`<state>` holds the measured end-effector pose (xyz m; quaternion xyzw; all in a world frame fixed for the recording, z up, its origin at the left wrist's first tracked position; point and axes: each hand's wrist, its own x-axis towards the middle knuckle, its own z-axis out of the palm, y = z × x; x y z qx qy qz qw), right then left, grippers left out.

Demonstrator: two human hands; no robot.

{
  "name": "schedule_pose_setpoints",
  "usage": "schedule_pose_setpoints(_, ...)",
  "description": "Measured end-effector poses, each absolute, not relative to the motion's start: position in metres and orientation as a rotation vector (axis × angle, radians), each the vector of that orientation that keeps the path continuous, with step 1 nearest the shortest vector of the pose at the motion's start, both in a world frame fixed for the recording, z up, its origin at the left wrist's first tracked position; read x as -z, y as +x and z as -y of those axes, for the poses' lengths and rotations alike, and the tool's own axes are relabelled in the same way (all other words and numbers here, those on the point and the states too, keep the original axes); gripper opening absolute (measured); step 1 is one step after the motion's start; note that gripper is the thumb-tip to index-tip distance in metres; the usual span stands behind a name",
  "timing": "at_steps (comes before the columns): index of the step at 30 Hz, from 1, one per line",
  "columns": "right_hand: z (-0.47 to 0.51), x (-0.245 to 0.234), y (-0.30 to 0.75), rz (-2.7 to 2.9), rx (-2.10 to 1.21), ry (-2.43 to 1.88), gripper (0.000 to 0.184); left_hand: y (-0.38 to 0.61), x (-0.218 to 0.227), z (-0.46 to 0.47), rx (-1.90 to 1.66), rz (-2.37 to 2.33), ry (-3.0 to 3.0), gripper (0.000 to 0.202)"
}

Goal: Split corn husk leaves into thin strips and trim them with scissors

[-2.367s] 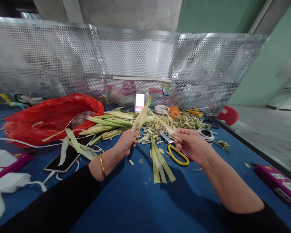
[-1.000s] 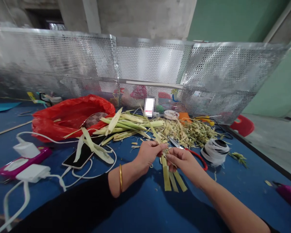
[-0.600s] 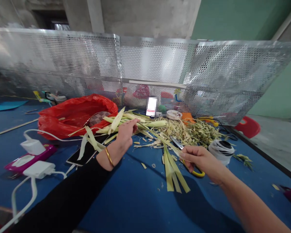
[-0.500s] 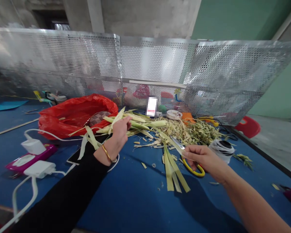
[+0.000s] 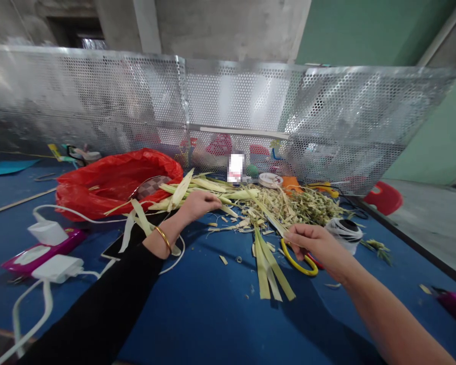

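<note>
Head view: your two hands work above a blue counter [image 5: 197, 314]. Your right hand [image 5: 313, 241] has thumb and fingers pinched on the near end of one pale husk strip [image 5: 270, 219], which slants away toward the heap of dry scraps [image 5: 315, 205]. Your left hand [image 5: 199, 205] hovers near the pile of long husks [image 5: 245, 194], its fingertips drawn close together; you cannot tell whether they grip anything. Between your hands, nearer you, lies one husk bundle [image 5: 262, 268] with three flat tails fanned out. One pair of scissors [image 5: 300, 270] lies beneath your right hand; one white-wrapped spool [image 5: 345, 235] stands beyond it. To the left are one red bag [image 5: 74, 203], one phone [image 5: 137, 235] and two white adapters [image 5: 58, 268].
</note>
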<state>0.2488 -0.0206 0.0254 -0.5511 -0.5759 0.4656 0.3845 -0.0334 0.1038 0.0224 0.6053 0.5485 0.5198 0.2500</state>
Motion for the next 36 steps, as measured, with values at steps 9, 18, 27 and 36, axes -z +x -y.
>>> schedule_pose_setpoints(9, 0.011, -0.008, 0.252, 1.840, -0.580, -1.664, 0.033, -0.013, -0.051, -0.060, -1.409, -1.552, 2.318, 0.020)
schedule_pose_setpoints(18, 0.016, 0.000, 0.235, 2.003, -0.477, -1.519, 0.027, 0.043, -0.010, -0.026, -0.742, -0.898, 2.539, 0.015)
schedule_pose_setpoints(27, 0.012, -0.009, 0.251, 1.882, -0.263, -1.749, 0.014, 0.042, -0.013, -0.030, -0.596, -1.137, 1.989, 0.023)
schedule_pose_setpoints(36, 0.005, 0.004, 0.264, 2.117, -0.038, -2.288, 0.036, 0.040, -0.006, -0.038, -0.756, -1.230, 1.727, 0.020)
